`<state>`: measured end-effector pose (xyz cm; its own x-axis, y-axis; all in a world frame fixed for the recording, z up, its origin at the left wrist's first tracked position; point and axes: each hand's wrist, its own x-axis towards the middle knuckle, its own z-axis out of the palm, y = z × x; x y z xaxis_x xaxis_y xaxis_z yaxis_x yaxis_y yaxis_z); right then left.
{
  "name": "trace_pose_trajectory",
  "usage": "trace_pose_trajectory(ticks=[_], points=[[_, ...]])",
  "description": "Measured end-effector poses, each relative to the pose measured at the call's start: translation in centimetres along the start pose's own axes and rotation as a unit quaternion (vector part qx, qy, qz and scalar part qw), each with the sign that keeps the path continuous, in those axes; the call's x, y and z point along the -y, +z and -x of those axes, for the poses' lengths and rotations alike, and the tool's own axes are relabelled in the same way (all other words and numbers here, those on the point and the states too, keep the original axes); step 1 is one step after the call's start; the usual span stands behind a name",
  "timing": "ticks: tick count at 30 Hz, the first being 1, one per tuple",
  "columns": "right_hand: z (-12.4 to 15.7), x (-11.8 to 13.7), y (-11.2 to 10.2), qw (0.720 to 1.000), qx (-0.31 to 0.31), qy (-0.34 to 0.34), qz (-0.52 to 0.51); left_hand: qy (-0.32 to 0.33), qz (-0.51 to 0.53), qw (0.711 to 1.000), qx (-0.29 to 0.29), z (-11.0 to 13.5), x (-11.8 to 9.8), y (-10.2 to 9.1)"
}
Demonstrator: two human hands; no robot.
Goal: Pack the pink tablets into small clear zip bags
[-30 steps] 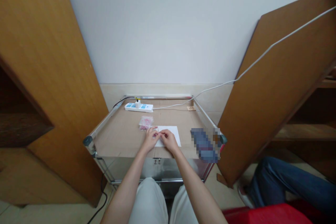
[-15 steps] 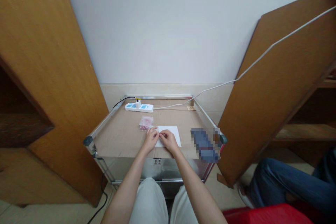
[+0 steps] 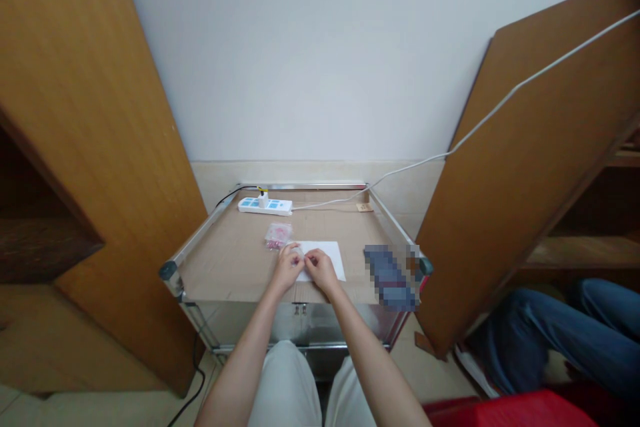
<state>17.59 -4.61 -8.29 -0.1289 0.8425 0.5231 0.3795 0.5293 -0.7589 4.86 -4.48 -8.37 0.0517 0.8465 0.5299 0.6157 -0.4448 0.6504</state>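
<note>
Over a white sheet [image 3: 327, 253] near the table's front edge, my two hands meet almost fingertip to fingertip. My left hand [image 3: 289, 267] is closed in a pinch, with something thin and clear or pale showing at its fingers, too small to name. Just to its right, my right hand [image 3: 320, 265] is also pinched, and whatever lies between its fingertips is hidden. Beyond my left hand lies a small clear plastic bag [image 3: 279, 235] with pink bits in it.
A white power strip [image 3: 265, 205] with a plug in it lies at the back left; its white cable [image 3: 415, 163] runs up to the right. A pixelated dark item [image 3: 390, 277] lies at the table's right. A person's jeans-clad legs [image 3: 555, 333] are at the lower right.
My fingertips have parted very slightly, and a little more of the pale thing shows at my left fingers. The seated person's legs at the right have shifted.
</note>
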Motion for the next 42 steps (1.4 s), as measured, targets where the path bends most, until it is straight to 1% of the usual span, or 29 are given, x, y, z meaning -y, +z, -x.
trace_pose_trajectory(ticks=[5, 11, 16, 20, 24, 30, 34, 38, 42], points=[[0.0, 0.1, 0.2, 1.0, -0.003, -0.015, 0.022, 0.001, -0.014, 1.0, -0.015, 0.0, 0.1, 0.1], [-0.1, -0.3, 0.4, 0.999, -0.011, -0.035, 0.023, 0.002, -0.029, 1.0, -0.01, 0.0, 0.0, 0.1], [-0.2, -0.4, 0.3, 0.998, -0.06, -0.003, 0.034, -0.009, -0.033, 0.999, -0.025, 0.1, 0.0, 0.1], [-0.3, -0.2, 0.1, 0.996, -0.077, 0.023, 0.045, -0.012, -0.027, 0.999, -0.038, 0.1, 0.0, 0.1], [-0.2, -0.2, 0.2, 0.997, -0.07, 0.022, 0.033, -0.007, -0.021, 0.999, -0.032, 0.1, -0.2, 0.0], [0.1, -0.3, 0.3, 0.999, -0.02, 0.01, -0.028, 0.017, -0.014, 1.0, -0.001, 0.2, -0.7, -0.1], [0.1, -0.3, 0.3, 0.999, -0.025, 0.0, -0.024, 0.025, -0.013, 1.0, 0.011, 0.2, -0.9, -0.3], [0.0, -0.3, 0.1, 0.999, -0.038, -0.014, -0.008, 0.017, -0.014, 1.0, -0.006, 0.1, -0.8, -0.3], [0.0, -0.4, 0.1, 0.998, -0.051, -0.015, -0.016, 0.008, -0.011, 0.999, -0.043, 0.0, -0.4, -0.2]])
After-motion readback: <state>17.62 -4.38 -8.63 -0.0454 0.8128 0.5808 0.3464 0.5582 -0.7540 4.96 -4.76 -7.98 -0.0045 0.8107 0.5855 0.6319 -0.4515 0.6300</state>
